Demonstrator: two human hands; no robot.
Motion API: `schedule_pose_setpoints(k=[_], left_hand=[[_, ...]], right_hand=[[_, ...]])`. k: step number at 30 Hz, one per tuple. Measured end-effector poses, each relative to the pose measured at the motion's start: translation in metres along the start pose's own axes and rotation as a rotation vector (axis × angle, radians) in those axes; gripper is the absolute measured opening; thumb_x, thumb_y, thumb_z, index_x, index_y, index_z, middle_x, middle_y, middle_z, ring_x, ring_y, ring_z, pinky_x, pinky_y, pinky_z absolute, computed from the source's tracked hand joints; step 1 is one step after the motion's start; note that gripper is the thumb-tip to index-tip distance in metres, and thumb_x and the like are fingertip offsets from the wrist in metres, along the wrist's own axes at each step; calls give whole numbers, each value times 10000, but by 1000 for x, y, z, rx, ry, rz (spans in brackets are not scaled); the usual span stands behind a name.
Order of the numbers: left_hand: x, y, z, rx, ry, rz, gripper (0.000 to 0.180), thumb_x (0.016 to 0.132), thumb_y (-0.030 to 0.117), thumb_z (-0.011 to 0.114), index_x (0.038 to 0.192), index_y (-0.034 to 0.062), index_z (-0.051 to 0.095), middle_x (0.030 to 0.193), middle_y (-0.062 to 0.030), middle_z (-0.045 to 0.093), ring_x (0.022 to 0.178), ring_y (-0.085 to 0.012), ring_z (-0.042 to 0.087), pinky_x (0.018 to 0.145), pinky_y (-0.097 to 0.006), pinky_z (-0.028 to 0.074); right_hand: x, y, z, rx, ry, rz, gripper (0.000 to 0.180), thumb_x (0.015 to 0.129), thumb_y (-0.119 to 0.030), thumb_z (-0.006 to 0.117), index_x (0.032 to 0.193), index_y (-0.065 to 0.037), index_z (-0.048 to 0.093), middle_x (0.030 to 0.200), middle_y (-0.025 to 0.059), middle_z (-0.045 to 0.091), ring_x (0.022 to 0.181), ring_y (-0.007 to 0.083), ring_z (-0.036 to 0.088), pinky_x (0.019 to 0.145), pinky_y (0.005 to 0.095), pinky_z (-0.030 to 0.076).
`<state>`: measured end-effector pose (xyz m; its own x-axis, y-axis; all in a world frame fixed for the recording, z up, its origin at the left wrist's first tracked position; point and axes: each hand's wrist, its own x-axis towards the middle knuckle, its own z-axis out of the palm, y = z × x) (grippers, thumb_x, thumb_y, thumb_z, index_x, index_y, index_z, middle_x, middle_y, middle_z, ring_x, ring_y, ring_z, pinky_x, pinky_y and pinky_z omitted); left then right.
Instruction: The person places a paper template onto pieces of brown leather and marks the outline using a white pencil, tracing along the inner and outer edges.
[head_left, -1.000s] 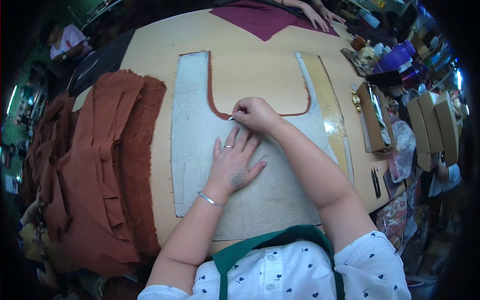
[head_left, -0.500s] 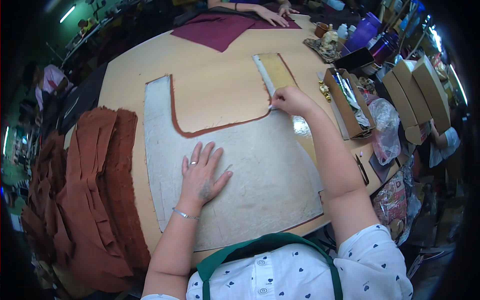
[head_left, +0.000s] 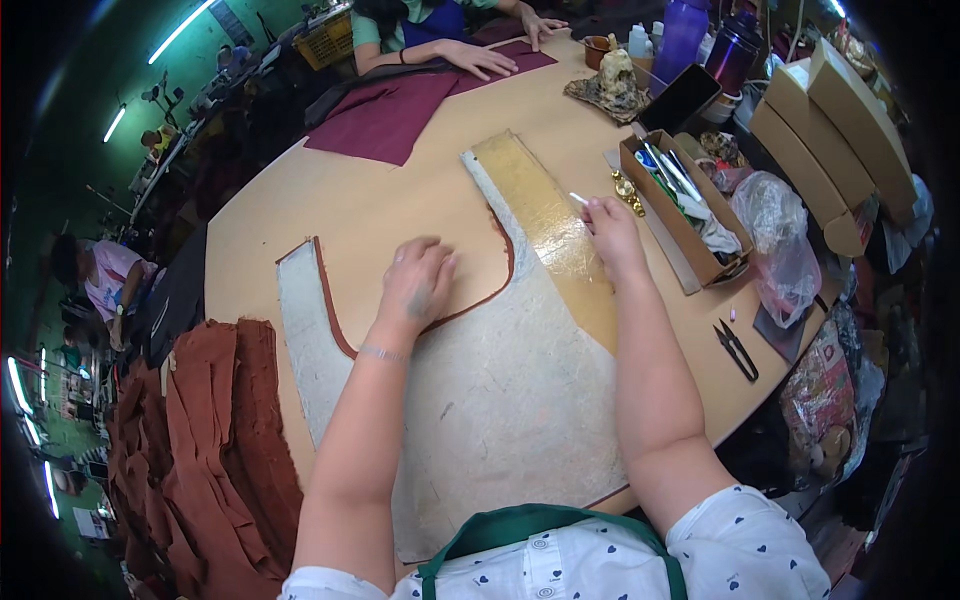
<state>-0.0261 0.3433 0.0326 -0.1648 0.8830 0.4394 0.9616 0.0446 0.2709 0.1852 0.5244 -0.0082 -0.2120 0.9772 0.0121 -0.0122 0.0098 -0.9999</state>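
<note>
Right hand [head_left: 612, 222] moved right, fingers pinching chalk [head_left: 578, 198]; left hand [head_left: 418, 285], fingers loosely together, on pattern [head_left: 500, 400]. Weak pressure risks slippage.

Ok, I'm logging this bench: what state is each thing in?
Pattern: flat on the table, over rust cloth.
Left hand: blurred, on the pattern's neckline.
Right hand: shut on chalk.
Snips: lying shut.
Box: open, tools inside.
Rust pieces: stacked at the edge.

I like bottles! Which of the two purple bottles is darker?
The dark purple bottle on the right, nearer the cardboard boxes. The light purple bottle beside it on the left is paler and looks see-through.
</note>
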Motion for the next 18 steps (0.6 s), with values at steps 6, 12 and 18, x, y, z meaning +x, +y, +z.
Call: schedule_pose_setpoints(k=[6,12,18], left_hand=[[73,-8,42,124,-223,-107,406,886,370,433,1234,167,482,1362,-131,352,1276,-322,295,994,-524,298],[91,-13,51,216,-396,-254,454,891,473,359,1308,300,409,1444,-70,232,1340,-322,159,994,-653,172],[88,-19,58,176,-357,-324,495,888,499,347,1341,299,359,1457,-58,205,1346,-294,151,1007,-637,161]], right_hand=[[-24,-32,2,383,-96,134,185,934,-184,452,878,-27,532,729,18,545,665,84,508,616,217,432],[-22,-18,7,295,-65,78,191,931,-182,454,864,-24,540,727,19,553,666,94,526,604,239,436],[-21,-1,16,-408,4,-228,204,895,-185,496,834,1,555,774,111,561,738,238,546,682,336,433]])
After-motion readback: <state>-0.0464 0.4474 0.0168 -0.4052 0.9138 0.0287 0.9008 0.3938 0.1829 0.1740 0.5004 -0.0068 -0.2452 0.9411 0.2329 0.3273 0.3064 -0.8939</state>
